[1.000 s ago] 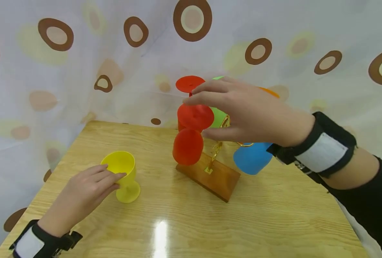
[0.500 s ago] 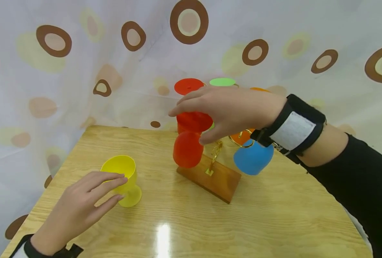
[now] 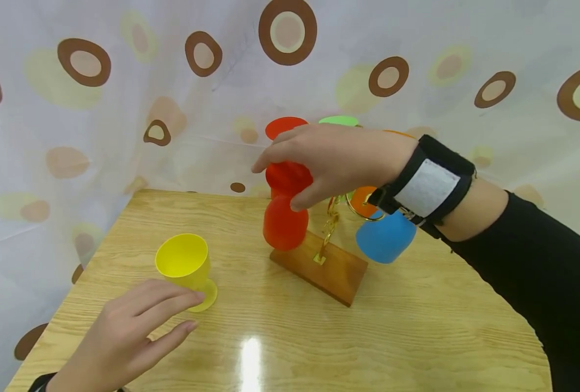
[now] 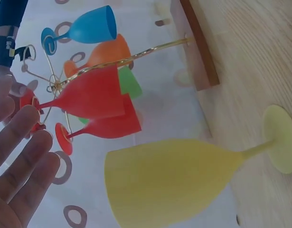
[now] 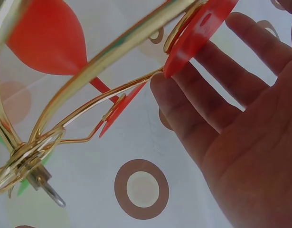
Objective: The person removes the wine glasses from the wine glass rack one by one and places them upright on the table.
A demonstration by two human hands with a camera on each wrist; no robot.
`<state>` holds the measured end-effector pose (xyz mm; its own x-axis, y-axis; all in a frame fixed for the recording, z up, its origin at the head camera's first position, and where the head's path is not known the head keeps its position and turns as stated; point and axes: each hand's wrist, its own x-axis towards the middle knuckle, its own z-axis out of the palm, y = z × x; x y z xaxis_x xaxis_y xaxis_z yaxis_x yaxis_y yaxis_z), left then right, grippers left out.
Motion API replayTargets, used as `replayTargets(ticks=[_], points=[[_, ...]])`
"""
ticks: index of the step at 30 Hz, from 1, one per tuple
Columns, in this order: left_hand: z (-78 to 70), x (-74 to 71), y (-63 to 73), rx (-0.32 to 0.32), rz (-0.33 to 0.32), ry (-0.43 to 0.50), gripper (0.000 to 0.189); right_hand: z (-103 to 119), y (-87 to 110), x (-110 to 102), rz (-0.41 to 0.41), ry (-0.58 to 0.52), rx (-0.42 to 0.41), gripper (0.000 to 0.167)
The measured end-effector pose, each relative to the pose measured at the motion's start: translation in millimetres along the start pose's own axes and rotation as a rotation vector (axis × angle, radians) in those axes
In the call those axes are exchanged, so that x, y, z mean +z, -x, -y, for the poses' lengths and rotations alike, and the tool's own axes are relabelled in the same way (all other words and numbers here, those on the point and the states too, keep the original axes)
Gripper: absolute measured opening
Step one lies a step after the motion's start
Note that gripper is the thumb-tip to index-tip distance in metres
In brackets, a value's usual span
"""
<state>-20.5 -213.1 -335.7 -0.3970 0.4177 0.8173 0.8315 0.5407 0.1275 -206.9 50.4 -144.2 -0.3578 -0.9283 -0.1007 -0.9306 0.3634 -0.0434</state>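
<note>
My right hand [image 3: 339,155] reaches over a gold goblet rack [image 3: 330,223], fingers extended above a red plastic goblet [image 3: 286,224] that hangs upside down. In the right wrist view its fingertips are right at the edge of the red goblet's round foot [image 5: 195,40]. A yellow goblet [image 3: 184,258] stands upright on the table at the left. Just in front of it hovers my left hand [image 3: 130,329], fingers spread and loosely bent around nothing. From the left wrist view, a gap separates those fingers from the yellow goblet's bowl [image 4: 169,180].
A second red goblet [image 4: 122,118], plus blue [image 3: 386,237], orange [image 3: 363,201] and green [image 3: 339,120] ones, hang from the rack. Its wooden base [image 3: 331,270] sits on the light wood table [image 3: 368,343]. A patterned curtain [image 3: 221,109] closes off the back.
My left hand has drawn back from the yellow goblet's rim toward me. My right hand has moved left and slightly down, over the red goblet's foot.
</note>
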Motion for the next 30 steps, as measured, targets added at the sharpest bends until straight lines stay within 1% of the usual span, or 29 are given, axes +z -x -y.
replayTargets(ticks=[4, 8, 11, 14, 22, 26, 30], points=[[-3.2, 2.9, -1.9, -0.010, 0.009, -0.001, 0.027, -0.3, -4.2, -1.4, -0.012, 0.004, 0.029, 0.058], [-4.2, 4.5, -3.0, -0.002, 0.001, -0.001, 0.027, -2.0, -5.6, -3.0, -0.021, 0.017, 0.079, 0.060], [-4.3, 5.3, -3.2, 0.005, -0.003, -0.001, 0.027, -3.8, -4.4, -3.7, -0.030, 0.004, 0.107, 0.060], [-4.2, 5.8, -3.0, 0.006, 0.000, -0.002, 0.027, -5.3, -3.6, -3.3, -0.043, -0.006, 0.117, 0.059], [-6.0, 6.9, -1.8, -0.026, 0.015, 0.022, 0.028, -10.4, -7.3, -3.1, -0.071, 0.020, 0.104, 0.060], [-5.9, 7.6, -1.4, -0.024, 0.016, 0.017, 0.028, -13.3, -5.8, -2.9, -0.068, 0.016, 0.126, 0.059], [-6.2, 8.1, 0.1, -0.031, 0.015, 0.013, 0.029, -15.0, 0.4, -2.0, -0.072, 0.007, 0.147, 0.058]])
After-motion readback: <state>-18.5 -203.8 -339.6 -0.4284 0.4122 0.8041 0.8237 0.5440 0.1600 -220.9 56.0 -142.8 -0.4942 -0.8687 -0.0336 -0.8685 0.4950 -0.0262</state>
